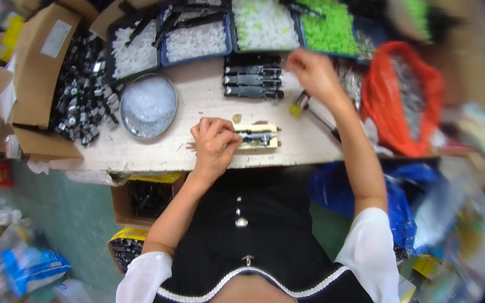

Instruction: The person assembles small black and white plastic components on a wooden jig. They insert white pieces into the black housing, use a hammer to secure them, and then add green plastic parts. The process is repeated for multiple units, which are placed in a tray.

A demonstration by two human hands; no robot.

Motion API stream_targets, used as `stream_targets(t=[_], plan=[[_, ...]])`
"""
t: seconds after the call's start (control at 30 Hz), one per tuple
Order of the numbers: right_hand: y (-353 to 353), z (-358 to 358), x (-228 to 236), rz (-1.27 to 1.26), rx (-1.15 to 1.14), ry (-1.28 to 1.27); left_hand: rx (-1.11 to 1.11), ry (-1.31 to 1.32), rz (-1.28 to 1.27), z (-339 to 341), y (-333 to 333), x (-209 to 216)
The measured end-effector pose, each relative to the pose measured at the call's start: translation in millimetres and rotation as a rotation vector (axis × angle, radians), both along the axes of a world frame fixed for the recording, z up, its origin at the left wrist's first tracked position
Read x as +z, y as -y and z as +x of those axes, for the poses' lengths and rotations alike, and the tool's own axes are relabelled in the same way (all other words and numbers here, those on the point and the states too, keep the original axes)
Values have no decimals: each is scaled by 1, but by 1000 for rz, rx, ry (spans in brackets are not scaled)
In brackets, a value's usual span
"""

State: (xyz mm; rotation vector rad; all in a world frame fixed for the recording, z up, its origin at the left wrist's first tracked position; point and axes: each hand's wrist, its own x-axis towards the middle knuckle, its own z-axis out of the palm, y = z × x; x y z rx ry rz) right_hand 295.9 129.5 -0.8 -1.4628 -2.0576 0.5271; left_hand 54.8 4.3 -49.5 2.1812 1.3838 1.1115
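My left hand [216, 141] is at the front of the table, its fingers curled down on the left end of a cream-coloured block [271, 140]. A slim black and silver part [253, 136] lies in that block, partly under my fingertips. My right hand [315, 74] is raised by the front of the tray of bright green pieces [329, 25]. Its fingers are bent together, and whatever they hold is too small or blurred to make out. Just below it lies a hammer with a yellowish head [299, 105]. Several black assembled parts [253, 81] lie in a stacked row left of my right hand.
Trays of white pieces [195, 44] line the back. A round metal dish [149, 105] stands left, beside a heap of small black and silver parts [82, 90] and a cardboard box [42, 64]. An open red bag [377, 102] with small metallic-looking pieces is at the right.
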Motion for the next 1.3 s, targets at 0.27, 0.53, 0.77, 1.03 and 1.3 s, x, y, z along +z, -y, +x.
stream_targets(t=[0.27, 0.53, 0.77, 1.03, 1.3], plan=[[-132, 11, -8, 520, -216, 766, -2, 30, -29, 2, 0, 3], [-68, -10, 18, 173, -19, -109, 56, 75, -11, -4, 8, -2], [77, -46, 8, -257, 242, -144, 133, 204, -43, -22, 24, -3], [102, -71, -2, 171, 429, 170, 198, 231, -29, -42, 30, -2], [104, -88, -13, 174, 444, 310, 163, 208, -31, -39, 24, 1]])
